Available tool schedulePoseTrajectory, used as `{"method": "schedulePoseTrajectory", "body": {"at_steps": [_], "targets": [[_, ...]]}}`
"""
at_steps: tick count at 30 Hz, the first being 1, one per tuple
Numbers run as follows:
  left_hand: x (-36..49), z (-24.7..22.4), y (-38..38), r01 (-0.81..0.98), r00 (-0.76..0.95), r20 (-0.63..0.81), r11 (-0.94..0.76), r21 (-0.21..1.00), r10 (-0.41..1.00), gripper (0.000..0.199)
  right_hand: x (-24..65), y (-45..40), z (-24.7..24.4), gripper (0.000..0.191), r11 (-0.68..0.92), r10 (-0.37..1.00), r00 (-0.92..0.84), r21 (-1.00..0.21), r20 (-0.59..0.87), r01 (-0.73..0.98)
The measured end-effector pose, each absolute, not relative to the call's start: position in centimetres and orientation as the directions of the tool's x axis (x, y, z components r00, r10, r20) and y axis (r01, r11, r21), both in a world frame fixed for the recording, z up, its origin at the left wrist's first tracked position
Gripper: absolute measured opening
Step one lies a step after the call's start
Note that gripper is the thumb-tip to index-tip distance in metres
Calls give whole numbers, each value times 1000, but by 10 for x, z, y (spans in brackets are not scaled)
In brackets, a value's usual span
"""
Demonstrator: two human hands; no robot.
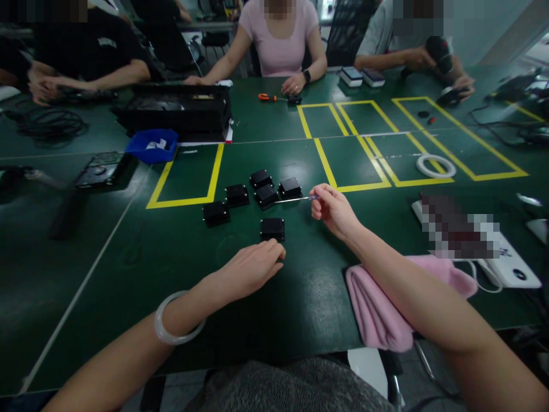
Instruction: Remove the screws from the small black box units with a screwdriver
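Observation:
My right hand (333,209) is closed around the handle of a thin screwdriver (294,200). Its metal shaft points left, and the tip is by a small black box (266,195); whether they touch I cannot tell. My left hand (253,262) rests low over the table, fingers loosely apart and holding nothing. Just beyond its fingertips lies another small black box (272,228). More of these boxes are grouped around the tip: one at the back (261,178), one on the right (290,187), and two on the left, a nearer box (215,213) and a farther box (237,194).
A folded pink cloth (380,309) lies under my right forearm. Farther right are a white device (514,269) and a white tape roll (436,166). A blue tray (151,146) stands before a large black case (180,109). An orange screwdriver (267,98) lies near the co-workers opposite.

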State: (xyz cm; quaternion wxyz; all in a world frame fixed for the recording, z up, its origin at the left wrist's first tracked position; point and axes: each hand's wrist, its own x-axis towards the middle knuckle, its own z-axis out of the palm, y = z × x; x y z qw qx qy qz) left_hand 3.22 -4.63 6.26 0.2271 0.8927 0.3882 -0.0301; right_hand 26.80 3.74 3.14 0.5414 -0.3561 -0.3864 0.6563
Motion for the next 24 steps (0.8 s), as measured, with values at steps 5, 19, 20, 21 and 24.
{"method": "schedulePoseTrajectory", "body": {"at_steps": [5, 19, 20, 21, 24], "targets": [[-15, 67, -24, 789, 522, 152, -542, 289, 840, 27, 268, 37, 35, 34, -117, 986, -155, -896, -54, -428], [-48, 24, 9, 833, 470, 184, -503, 232, 863, 51, 267, 37, 35, 34, -128, 982, -181, -905, -57, -406], [-45, 24, 14, 819, 495, 188, -528, 225, 848, 49, 267, 38, 35, 35, -130, 981, -184, -905, -58, -405], [-42, 24, 20, 810, 508, 189, -541, 226, 840, 48, 267, 38, 35, 35, -132, 981, -186, -905, -60, -404], [-38, 25, 38, 777, 536, 166, -560, 285, 828, 48, 268, 38, 34, 36, -134, 980, -190, -906, -61, -402]]}}
